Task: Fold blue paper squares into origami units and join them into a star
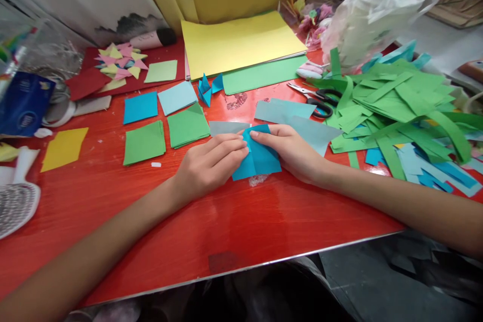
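both hands on a blue fold

the left hand lay with fingers drawn close together, pinching the left edge of a partly folded teal-blue paper square. the right hand held the same paper from the other side, fingers narrow and laid across its upper flap. the paper rested flat on the glossy red table, near the front middle, overlapping pale grey-blue paper sheets. two stacks of green paper squares lay just left of the hands. black-handled scissors sat behind the right hand, beside a loose heap of green paper strips. a large yellow paper sheet lay at the back.
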Action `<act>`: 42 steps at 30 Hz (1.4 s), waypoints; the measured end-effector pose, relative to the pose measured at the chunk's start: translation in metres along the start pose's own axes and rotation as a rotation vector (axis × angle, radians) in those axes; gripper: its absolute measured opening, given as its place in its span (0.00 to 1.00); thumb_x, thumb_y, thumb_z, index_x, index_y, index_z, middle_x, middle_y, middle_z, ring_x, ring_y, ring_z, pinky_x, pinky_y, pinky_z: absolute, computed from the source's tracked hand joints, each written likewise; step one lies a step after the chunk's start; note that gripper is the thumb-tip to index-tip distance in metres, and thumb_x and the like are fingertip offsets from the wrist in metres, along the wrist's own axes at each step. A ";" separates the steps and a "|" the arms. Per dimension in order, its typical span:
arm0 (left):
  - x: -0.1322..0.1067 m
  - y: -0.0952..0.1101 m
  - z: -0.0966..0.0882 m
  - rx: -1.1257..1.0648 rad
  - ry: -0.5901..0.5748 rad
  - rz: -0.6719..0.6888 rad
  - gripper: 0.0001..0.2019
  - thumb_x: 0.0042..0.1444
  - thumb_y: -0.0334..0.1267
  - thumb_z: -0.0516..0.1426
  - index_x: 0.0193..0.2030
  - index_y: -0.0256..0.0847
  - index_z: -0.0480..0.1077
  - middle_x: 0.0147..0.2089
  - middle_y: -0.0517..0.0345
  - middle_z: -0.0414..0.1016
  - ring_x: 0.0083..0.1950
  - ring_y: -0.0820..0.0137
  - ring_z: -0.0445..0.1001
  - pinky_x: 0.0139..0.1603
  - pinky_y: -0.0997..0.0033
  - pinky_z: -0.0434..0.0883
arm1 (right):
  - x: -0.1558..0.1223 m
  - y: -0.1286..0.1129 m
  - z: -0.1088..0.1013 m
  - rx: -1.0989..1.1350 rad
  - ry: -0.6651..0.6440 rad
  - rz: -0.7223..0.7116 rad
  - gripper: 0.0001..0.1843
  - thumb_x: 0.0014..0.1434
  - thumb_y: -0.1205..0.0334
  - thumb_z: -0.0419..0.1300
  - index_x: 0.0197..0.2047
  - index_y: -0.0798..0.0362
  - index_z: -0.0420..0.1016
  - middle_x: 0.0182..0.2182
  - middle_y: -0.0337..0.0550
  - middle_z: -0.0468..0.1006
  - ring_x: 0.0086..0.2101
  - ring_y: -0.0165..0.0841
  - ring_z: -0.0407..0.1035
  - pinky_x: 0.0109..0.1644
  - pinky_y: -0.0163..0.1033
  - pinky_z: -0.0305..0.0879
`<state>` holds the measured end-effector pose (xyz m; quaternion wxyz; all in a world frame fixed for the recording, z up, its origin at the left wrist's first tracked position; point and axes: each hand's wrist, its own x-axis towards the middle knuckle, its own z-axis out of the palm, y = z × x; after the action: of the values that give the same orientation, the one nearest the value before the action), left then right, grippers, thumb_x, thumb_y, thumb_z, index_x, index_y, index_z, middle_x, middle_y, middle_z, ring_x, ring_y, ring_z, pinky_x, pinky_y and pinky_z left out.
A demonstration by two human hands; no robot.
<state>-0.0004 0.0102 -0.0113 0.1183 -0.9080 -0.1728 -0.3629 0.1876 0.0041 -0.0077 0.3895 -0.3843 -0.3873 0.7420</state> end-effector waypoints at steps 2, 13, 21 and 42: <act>0.000 0.000 0.000 -0.002 0.000 0.000 0.06 0.54 0.26 0.59 0.39 0.34 0.70 0.39 0.51 0.79 0.45 0.66 0.78 0.46 0.70 0.78 | 0.000 0.000 0.000 -0.002 -0.015 -0.016 0.11 0.54 0.55 0.65 0.29 0.54 0.76 0.26 0.38 0.77 0.26 0.26 0.69 0.31 0.32 0.67; 0.000 -0.001 0.001 0.003 -0.008 0.025 0.06 0.54 0.26 0.59 0.39 0.34 0.70 0.38 0.51 0.79 0.45 0.66 0.78 0.46 0.70 0.79 | 0.000 0.000 0.000 0.007 -0.020 -0.011 0.09 0.54 0.57 0.65 0.33 0.53 0.79 0.27 0.38 0.78 0.27 0.26 0.70 0.36 0.34 0.69; 0.002 0.000 0.002 0.015 -0.024 0.026 0.05 0.54 0.28 0.59 0.39 0.36 0.70 0.39 0.53 0.79 0.44 0.68 0.78 0.45 0.70 0.79 | 0.001 0.000 -0.002 -0.033 -0.045 -0.008 0.12 0.53 0.59 0.65 0.41 0.53 0.78 0.32 0.38 0.80 0.32 0.29 0.73 0.41 0.35 0.70; 0.008 -0.004 0.000 -0.595 -0.124 -0.770 0.11 0.59 0.40 0.56 0.28 0.38 0.71 0.28 0.61 0.73 0.31 0.76 0.70 0.34 0.76 0.68 | -0.004 -0.004 -0.001 -0.442 -0.087 -0.144 0.24 0.58 0.64 0.58 0.58 0.48 0.68 0.50 0.40 0.76 0.50 0.36 0.70 0.50 0.41 0.69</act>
<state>0.0030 0.0158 -0.0056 -0.2995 -0.7924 -0.3916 -0.3592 0.1912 0.0024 -0.0037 0.3309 -0.3992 -0.5834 0.6251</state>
